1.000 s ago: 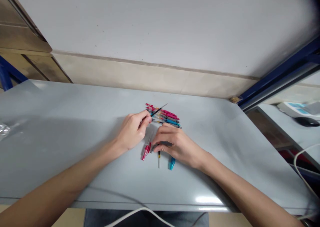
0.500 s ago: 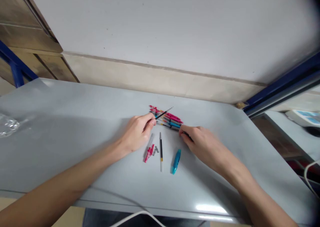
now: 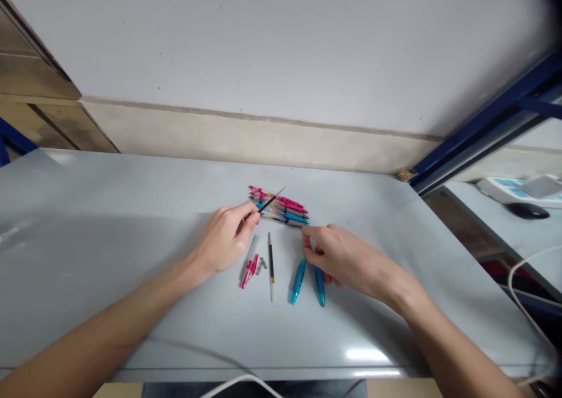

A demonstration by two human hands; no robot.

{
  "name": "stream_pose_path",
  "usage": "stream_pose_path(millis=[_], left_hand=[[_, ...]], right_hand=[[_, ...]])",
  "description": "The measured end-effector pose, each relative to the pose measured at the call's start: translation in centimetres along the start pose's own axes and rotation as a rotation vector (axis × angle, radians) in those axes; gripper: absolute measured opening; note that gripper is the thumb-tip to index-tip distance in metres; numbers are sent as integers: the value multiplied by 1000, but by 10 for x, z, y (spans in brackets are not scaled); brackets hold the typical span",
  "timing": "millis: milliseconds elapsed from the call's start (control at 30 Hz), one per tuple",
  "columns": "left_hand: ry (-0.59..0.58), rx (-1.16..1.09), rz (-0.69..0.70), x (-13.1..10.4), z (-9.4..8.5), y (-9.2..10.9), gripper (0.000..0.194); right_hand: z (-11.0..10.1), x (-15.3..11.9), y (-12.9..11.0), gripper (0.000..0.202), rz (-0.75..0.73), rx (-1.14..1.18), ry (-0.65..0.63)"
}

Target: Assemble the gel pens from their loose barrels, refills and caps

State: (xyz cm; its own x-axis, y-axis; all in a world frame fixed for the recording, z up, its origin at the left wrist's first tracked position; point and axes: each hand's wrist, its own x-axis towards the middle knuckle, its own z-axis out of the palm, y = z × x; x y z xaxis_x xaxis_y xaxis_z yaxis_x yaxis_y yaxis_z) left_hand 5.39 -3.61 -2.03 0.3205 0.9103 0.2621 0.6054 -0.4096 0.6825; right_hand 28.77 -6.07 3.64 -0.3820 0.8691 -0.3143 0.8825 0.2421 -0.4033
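Observation:
My left hand (image 3: pixel 228 234) is closed in a pinch on a black pen refill (image 3: pixel 267 203), its tip pointing up and to the right. My right hand (image 3: pixel 338 249) is curled over a blue pen barrel (image 3: pixel 320 290), whose upper end is hidden under the fingers. Beside it lies another blue pen barrel (image 3: pixel 298 284). A loose refill (image 3: pixel 271 263) with a black and yellow middle rests between my hands. To its left are a clear and pink pen part (image 3: pixel 250 267) and small grey clips (image 3: pixel 260 265). Behind them lies a row of pink, blue and black pen parts (image 3: pixel 287 208).
The grey table (image 3: pixel 153 222) meets a pale wall (image 3: pixel 263 126) at the back. A blue metal frame (image 3: pixel 474 117) stands at the right. Beyond it, a black mouse (image 3: pixel 528 210) and a white device (image 3: pixel 518 191) sit on another surface. A white cable (image 3: pixel 243 379) crosses the front edge.
My right hand has moved down towards the front, and a second blue barrel now shows under it. My left hand still holds the refill. The whole view has shifted slightly.

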Motion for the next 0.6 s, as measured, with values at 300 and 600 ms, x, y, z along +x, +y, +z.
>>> stream_pose_path(millis=[300,600], left_hand=[[-11,62,-26,2,-1,2,27],[-12,87,-33,1,-3,3,28]], right_hand=[[-5,-4,-1,19,0,113,-78],[-6,-7,16,7,-125,-37,-22]])
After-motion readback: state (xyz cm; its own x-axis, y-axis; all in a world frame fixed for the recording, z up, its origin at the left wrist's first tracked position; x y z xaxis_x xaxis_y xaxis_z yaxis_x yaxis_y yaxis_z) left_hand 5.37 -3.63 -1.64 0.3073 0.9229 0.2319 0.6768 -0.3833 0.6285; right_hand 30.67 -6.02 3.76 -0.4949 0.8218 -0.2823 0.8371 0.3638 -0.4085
